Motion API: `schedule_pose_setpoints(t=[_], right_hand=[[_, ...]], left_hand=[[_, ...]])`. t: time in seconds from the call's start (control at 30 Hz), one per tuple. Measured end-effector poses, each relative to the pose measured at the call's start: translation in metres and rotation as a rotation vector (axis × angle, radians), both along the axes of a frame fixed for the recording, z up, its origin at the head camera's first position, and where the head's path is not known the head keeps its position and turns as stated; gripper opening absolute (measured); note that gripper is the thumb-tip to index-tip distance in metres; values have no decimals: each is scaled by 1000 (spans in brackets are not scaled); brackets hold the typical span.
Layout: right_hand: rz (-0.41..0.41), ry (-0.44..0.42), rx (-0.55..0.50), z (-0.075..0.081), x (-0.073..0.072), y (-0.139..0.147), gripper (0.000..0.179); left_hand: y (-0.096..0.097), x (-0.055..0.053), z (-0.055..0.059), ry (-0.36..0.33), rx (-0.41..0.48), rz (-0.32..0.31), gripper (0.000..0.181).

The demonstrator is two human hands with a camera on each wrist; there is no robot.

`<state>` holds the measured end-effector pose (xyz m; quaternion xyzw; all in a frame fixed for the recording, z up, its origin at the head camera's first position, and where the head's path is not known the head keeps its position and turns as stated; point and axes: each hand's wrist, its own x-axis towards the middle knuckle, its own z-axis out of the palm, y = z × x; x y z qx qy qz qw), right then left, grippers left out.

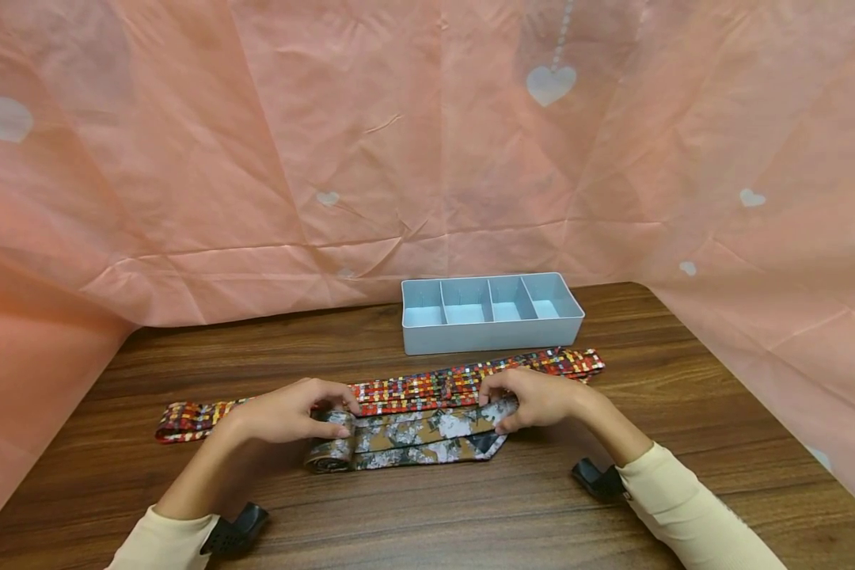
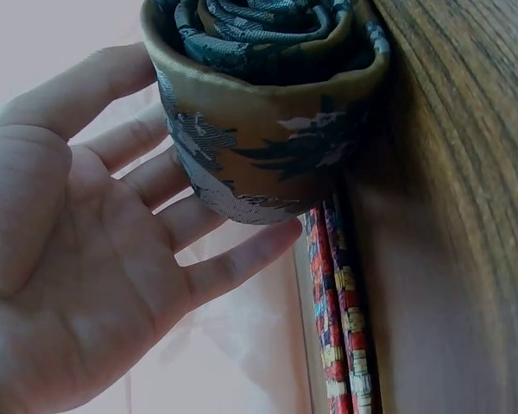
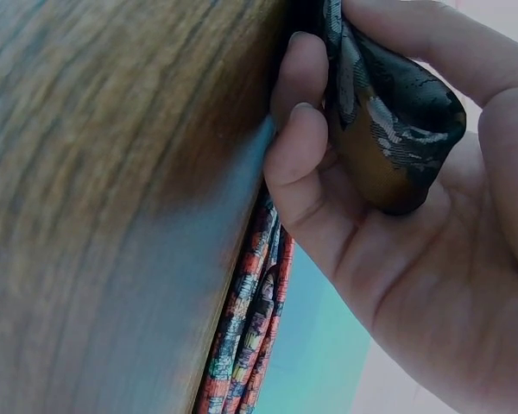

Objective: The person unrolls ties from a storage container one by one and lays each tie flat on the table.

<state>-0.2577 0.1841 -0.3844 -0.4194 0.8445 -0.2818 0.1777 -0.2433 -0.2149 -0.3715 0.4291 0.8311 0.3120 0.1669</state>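
Observation:
A brown and grey floral necktie [image 1: 427, 431] lies across the table, its left end wound into a roll [image 1: 331, 454]. My left hand [image 1: 288, 413] holds that roll between thumb and fingers; the left wrist view shows the coil [image 2: 259, 129] with the fingers along its side. At the other end, my right hand [image 1: 541, 398] grips the tie's folded part [image 3: 397, 129], fingertips curled round its edge. Just behind lies a red, yellow and black patterned necktie [image 1: 406, 389], stretched lengthwise and folded, partly hidden by both hands.
A pale blue box [image 1: 492, 336] with several compartments stands behind the ties on the wooden table [image 1: 413, 514]. Pink cloth [image 1: 370, 158] with white hearts hangs at the back and sides. Black devices [image 1: 235, 532] sit at both wrists.

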Motion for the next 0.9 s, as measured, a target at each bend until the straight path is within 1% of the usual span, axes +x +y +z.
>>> schedule_pose_setpoints(t=[0.03, 0.07, 0.17, 0.27, 0.3, 0.4, 0.6, 0.73, 0.9], right_hand=[[8, 4, -3, 0, -1, 0, 26], [31, 26, -16, -3, -3, 2, 25], [54, 42, -28, -3, -4, 3, 25], [39, 30, -20, -3, -3, 2, 24], [15, 7, -6, -1, -1, 1, 25], [-6, -4, 6, 0, 0, 0, 26], [-4, -5, 4, 0, 1, 0, 26], [-3, -8, 5, 0, 1, -1, 25], [-5, -4, 8, 0, 1, -1, 25]], left_hand=[[-1, 0, 0, -7, 0, 5, 26], [-2, 0, 1, -11, 1, 5, 27], [-5, 1, 3, -14, -4, 15, 28], [-8, 1, 4, -19, -6, 20, 28], [-9, 1, 4, -22, -6, 22, 29], [-12, 3, 4, -32, -1, 25, 29], [-15, 6, 7, -33, 11, 28, 28], [-17, 7, 9, -45, -2, 33, 27], [-19, 8, 12, -9, -34, 20, 26]])
